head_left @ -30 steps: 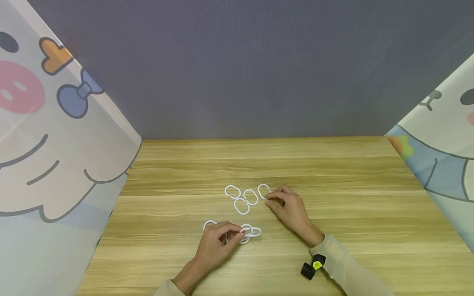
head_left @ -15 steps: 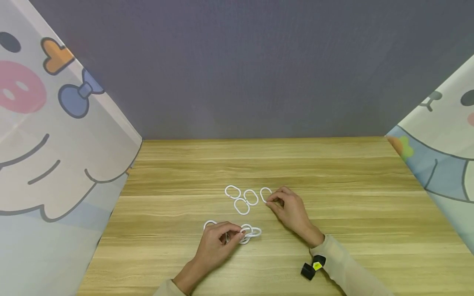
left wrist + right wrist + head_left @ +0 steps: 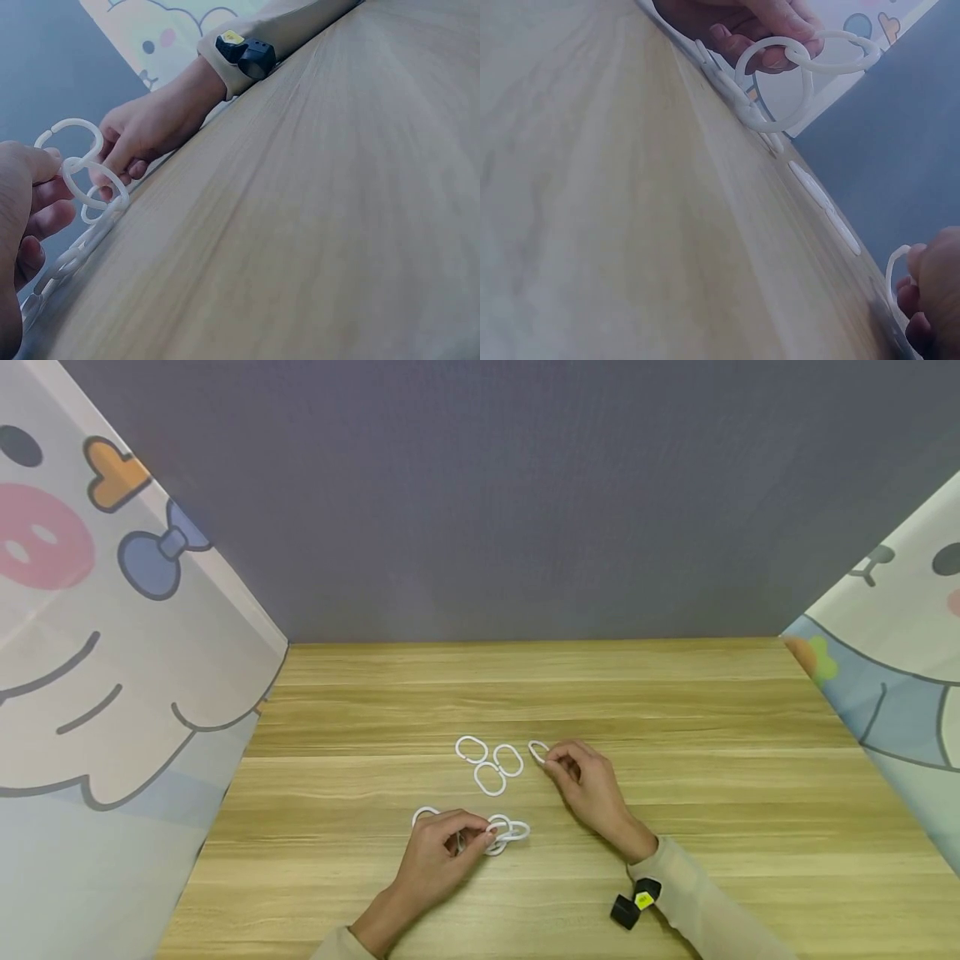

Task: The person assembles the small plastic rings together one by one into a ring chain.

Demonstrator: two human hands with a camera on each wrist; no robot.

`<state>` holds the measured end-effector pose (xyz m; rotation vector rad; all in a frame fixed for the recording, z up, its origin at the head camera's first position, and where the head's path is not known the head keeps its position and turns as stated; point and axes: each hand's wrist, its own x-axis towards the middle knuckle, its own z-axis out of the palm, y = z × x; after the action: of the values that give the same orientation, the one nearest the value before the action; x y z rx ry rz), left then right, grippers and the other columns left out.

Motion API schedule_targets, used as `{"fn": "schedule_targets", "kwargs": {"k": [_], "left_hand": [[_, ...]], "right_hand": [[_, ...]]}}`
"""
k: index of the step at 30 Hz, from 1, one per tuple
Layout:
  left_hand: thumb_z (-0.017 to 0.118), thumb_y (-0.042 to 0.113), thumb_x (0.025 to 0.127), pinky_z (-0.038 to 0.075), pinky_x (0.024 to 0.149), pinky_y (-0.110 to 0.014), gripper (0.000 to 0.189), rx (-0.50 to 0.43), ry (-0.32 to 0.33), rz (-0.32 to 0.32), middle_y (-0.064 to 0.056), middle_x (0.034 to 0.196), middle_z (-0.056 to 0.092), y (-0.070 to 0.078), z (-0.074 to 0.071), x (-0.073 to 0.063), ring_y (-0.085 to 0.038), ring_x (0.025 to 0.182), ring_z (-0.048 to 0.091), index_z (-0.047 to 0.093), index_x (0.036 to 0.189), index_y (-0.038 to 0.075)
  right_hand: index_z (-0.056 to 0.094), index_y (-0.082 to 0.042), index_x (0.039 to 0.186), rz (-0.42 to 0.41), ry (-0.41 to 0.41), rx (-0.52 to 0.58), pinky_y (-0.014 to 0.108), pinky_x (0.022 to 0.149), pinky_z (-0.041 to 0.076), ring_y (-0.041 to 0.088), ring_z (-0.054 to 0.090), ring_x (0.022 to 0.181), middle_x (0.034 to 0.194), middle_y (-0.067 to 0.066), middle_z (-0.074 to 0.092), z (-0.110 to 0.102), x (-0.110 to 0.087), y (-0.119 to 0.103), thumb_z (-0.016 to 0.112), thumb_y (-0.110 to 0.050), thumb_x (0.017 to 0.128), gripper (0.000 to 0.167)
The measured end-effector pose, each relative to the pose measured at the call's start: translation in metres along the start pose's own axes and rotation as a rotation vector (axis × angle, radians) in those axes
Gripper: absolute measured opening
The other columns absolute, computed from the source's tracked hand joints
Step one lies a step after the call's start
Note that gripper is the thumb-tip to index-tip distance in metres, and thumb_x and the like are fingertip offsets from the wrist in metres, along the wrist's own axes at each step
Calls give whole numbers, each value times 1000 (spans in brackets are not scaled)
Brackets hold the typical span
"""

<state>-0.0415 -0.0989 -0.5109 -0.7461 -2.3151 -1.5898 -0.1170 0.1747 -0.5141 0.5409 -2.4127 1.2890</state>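
My left hand pinches a white oval ring between thumb and index finger, close over the wooden table. That ring belongs to a chain of linked white rings; part of it trails under and behind the hand. The left wrist view shows the pinched ring hooked through another ring. To the right and farther back, my right hand pinches the edge of a single white ring, which tilts up off its flat side. In the right wrist view, this ring juts out from the fingertips.
Three loose white rings lie close together on the wooden table, between and beyond the hands. A grey panel stands at the table's back edge. Cartoon-printed panels flank both sides.
My right hand has drawn its ring slightly toward me and tilted it from flat to nearly edge-on. The left hand and its chain have stayed in place.
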Motion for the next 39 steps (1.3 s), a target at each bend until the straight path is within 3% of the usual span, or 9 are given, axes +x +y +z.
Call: {"fn": "schedule_targets", "kwargs": {"k": [7, 13, 18, 21, 29, 32, 39], "left_hand": [[87, 3, 94, 40, 48, -11, 11, 0, 5, 15, 6, 82, 79, 0, 0, 0, 9, 61, 46, 84, 96, 14], [87, 2, 94, 40, 49, -11, 11, -4, 5, 19, 4, 83, 79, 1, 0, 0, 9, 61, 46, 84, 96, 13], [87, 2, 94, 40, 48, -11, 11, -7, 6, 27, 4, 83, 80, 1, 0, 0, 9, 61, 46, 84, 96, 13], [87, 2, 94, 40, 48, -10, 11, -9, 7, 33, 4, 83, 80, 1, 1, 0, 9, 61, 46, 84, 96, 13], [87, 2, 94, 40, 49, -10, 11, -8, 8, 37, 4, 83, 80, 1, 0, 0, 9, 61, 46, 84, 96, 12], [87, 2, 94, 40, 49, -11, 11, -9, 10, 39, 4, 84, 80, 1, 1, 0, 9, 62, 47, 84, 97, 13], [87, 2, 94, 41, 49, -11, 12, -16, 8, 38, 3, 84, 80, 1, 1, 0, 9, 62, 47, 84, 97, 13]], "right_hand": [[75, -1, 106, -5, 55, 68, 16, 59, 49, 7, 61, 70, 86, 5, 73, 1, 0, 0, 79, 16, 94, 21], [71, 8, 126, 42, 70, 167, 15, 62, 57, 22, 75, 70, 90, 12, 75, 0, 1, -2, 74, 22, 93, 36], [69, 11, 132, 76, 82, 239, 15, 63, 59, 29, 77, 70, 92, 16, 76, -1, 1, -3, 66, 29, 90, 46], [70, 12, 131, 112, 88, 272, 16, 62, 59, 26, 78, 72, 95, 19, 76, -2, 1, -4, 65, 29, 91, 44], [77, 12, 118, 195, 160, 358, 15, 59, 57, 8, 76, 73, 88, 26, 76, -1, -1, -7, 72, 14, 100, 18], [76, 12, 115, 215, 175, 380, 17, 54, 56, 6, 75, 71, 88, 29, 76, -1, 0, -8, 70, 15, 101, 15], [73, 17, 115, 239, 190, 464, 22, 60, 62, 9, 76, 72, 93, 37, 73, -1, 1, -7, 66, 22, 99, 17]]}}
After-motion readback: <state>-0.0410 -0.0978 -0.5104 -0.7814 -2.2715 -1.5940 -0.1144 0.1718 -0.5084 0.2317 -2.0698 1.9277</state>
